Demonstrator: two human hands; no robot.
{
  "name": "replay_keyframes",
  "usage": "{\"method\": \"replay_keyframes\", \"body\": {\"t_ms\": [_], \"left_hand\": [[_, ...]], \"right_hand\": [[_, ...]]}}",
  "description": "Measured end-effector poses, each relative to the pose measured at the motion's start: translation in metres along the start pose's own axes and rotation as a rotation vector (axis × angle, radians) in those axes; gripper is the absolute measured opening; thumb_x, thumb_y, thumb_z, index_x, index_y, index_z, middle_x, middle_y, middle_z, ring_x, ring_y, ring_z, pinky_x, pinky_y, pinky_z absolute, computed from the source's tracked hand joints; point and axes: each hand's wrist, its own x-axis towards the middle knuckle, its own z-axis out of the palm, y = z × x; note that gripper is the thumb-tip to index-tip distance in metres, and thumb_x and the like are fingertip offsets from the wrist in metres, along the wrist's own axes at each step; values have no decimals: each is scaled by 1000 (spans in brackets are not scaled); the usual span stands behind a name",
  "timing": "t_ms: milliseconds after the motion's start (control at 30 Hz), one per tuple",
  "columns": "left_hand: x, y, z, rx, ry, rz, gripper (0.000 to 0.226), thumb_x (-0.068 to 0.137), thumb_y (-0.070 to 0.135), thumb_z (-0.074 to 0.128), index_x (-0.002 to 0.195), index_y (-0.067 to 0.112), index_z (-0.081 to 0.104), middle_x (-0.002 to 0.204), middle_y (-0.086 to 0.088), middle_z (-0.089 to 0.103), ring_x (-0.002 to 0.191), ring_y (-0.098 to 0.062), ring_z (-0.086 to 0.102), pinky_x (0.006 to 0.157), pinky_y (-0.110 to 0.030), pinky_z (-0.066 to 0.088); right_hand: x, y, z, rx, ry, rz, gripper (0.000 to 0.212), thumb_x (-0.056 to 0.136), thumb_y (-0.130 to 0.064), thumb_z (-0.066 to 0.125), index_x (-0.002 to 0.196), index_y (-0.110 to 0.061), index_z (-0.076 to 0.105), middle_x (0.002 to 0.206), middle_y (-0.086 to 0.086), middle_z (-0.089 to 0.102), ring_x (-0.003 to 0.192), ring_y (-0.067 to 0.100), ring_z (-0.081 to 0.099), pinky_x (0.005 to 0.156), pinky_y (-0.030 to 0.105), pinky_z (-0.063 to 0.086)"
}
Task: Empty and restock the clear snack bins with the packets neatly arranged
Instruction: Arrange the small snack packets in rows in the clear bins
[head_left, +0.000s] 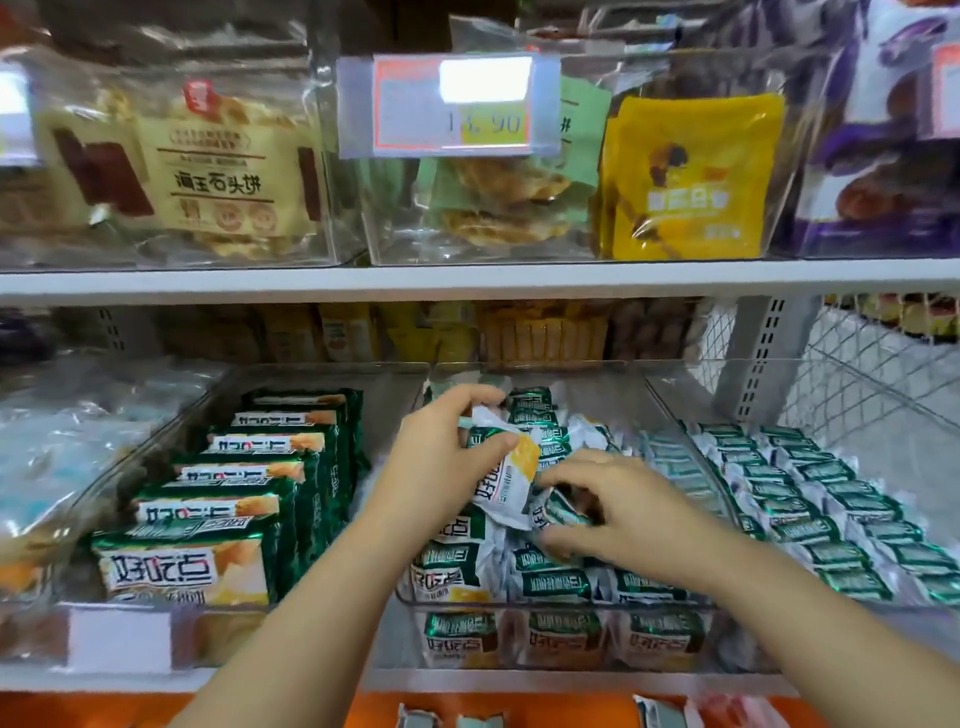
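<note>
Though creased, packet (506, 480) in left grip (441, 452)

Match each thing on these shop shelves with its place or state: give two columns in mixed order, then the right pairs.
1 price tag
2 yellow packet
3 left hand
4 large green packets

a standing in a row in the lower left bin
b holding a small packet
c on an upper clear bin's front
d upper shelf, right of the price tag

Pairs: 1-c; 2-d; 3-b; 4-a
</note>
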Motion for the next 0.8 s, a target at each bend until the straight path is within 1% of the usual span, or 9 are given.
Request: {"method": "replay_keyframes", "body": {"t_ms": [67, 100, 200, 300, 367, 467, 567, 667, 800], "left_hand": [[4, 0, -1, -8, 24, -13, 34, 83, 37, 71, 113, 39, 56, 99, 17, 57, 85, -16, 60, 66, -23, 47], [5, 0, -1, -9, 30, -14, 38, 81, 38, 72, 115, 38, 55, 98, 16, 57, 81, -15, 60, 62, -22, 45], [6, 2, -1, -29, 40, 9, 44, 79, 37, 75, 116, 36, 52, 94, 18, 51, 75, -10, 55, 58, -19, 42], [4, 6, -3, -46, 43, 58, 43, 78, 34, 76, 112, 36, 51, 93, 19, 49, 72, -5, 50, 57, -10, 41], [2, 8, -3, -57, 20, 88, 41, 77, 32, 77, 108, 38, 52, 92, 16, 50, 69, -6, 48, 60, -11, 41], [-2, 11, 0, -67, -49, 132, 39, 76, 28, 78, 104, 40, 54, 93, 13, 55, 72, -8, 51, 65, -13, 42], [-6, 12, 6, -28, -118, 159, 38, 78, 27, 77, 105, 41, 54, 94, 19, 55, 80, 3, 53, 68, -1, 37], [-9, 16, 17, -1, -193, 194, 39, 80, 28, 75, 107, 43, 51, 95, 24, 51, 82, 10, 51, 68, 4, 34], [-13, 23, 36, 67, -324, 254, 40, 82, 29, 73, 116, 40, 55, 94, 26, 49, 77, 16, 47, 70, 3, 34]], "right_hand": [[-2, 1, 0, -40, -40, 67, 77, 76, -50, 72, 141, -41, 30, 118, -20, 41, 105, 3, 45, 87, 21, 40], [-4, 1, 1, -31, -28, 100, 78, 76, -45, 75, 139, -41, 29, 115, -20, 41, 102, 5, 47, 84, 24, 42], [-3, 5, 1, 69, 65, 124, 46, 79, -27, 75, 111, -34, 43, 96, -14, 51, 80, 6, 51, 72, 28, 46], [1, 8, 2, 57, 164, 66, 23, 82, -21, 72, 97, -27, 56, 86, -16, 53, 72, -2, 46, 64, 19, 37], [3, 10, 6, 5, 174, 34, 17, 83, -26, 71, 99, -26, 65, 84, -17, 56, 81, 3, 43, 72, 24, 37], [4, 14, 8, 3, 98, 39, 21, 84, -28, 71, 105, -26, 71, 102, -12, 67, 97, 9, 47, 90, 31, 41], [-1, 18, -16, 48, 115, 81, 22, 87, -25, 68, 109, -24, 71, 108, -13, 64, 99, 4, 53, 93, 22, 40], [-5, 24, -41, -154, 123, 97, 25, 90, -28, 63, 115, -32, 67, 120, -14, 62, 114, 8, 52, 103, 28, 35], [-11, 29, -43, -352, -60, 197, 40, 89, -39, 60, 129, -40, 53, 127, -12, 59, 127, 13, 42, 114, 36, 16]]}}
